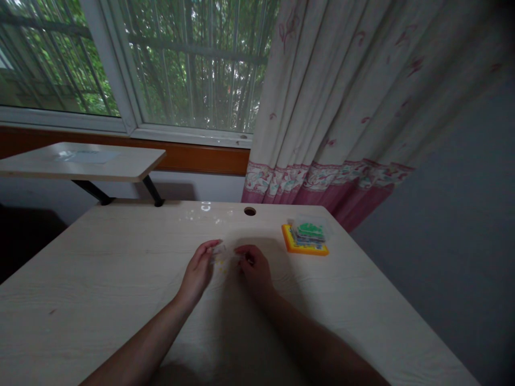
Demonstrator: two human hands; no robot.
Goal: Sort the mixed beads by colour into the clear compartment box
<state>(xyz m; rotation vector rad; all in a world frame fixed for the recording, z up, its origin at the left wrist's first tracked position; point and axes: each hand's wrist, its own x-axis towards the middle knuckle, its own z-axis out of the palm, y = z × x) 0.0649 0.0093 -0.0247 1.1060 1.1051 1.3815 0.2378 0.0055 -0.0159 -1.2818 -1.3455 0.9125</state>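
My left hand (200, 269) and my right hand (253, 268) rest side by side on the pale wooden table (100, 279), near its middle. Between their fingertips they pinch a small clear plastic thing (225, 254), possibly a little bag or case. Small yellow bits (221, 266) show inside or under it. Both hands have their fingers curled in on this thing. To the right of my right hand lies an orange-rimmed tray (304, 239) with green and blue pieces under a clear cover.
A round cable hole (250, 211) sits near the table's far edge. A second narrow table (80, 161) stands at the left under the window (161, 64). A pink-bordered curtain (341, 107) hangs at the back right. A grey wall is on the right.
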